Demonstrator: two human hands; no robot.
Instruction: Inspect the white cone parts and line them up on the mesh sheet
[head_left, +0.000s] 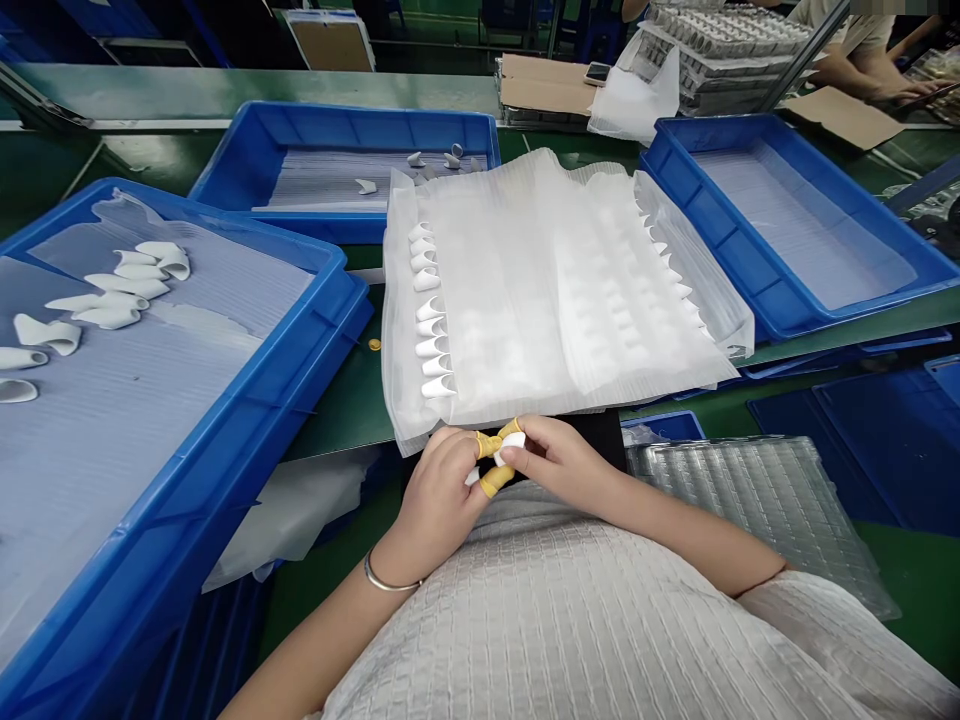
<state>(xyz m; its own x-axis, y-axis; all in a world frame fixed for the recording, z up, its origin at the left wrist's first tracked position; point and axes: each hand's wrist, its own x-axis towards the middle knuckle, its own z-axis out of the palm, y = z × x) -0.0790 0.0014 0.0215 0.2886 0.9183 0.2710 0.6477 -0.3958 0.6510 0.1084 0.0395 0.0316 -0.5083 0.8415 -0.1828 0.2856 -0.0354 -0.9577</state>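
Close to my body, my left hand (450,475) and my right hand (559,458) meet, both closed around one small white sleeve-like piece (510,446). Yellow finger cots cover some of the fingertips. A bit of another white piece (472,476) shows inside my left hand, mostly hidden. Just beyond the hands lies a stack of white foam sheets (502,340). A row of similar white slant-cut pieces (433,320) peeks out along its left edge, and more tips show along the right edge.
At left, a blue tray (300,270) carries several loose white pieces (127,285). Behind are another blue tray (337,225) with a few pieces and a lined blue tray (795,320) at right. Clear plastic trays (750,500) lie lower right. A co-worker's hands (885,75) show far right.
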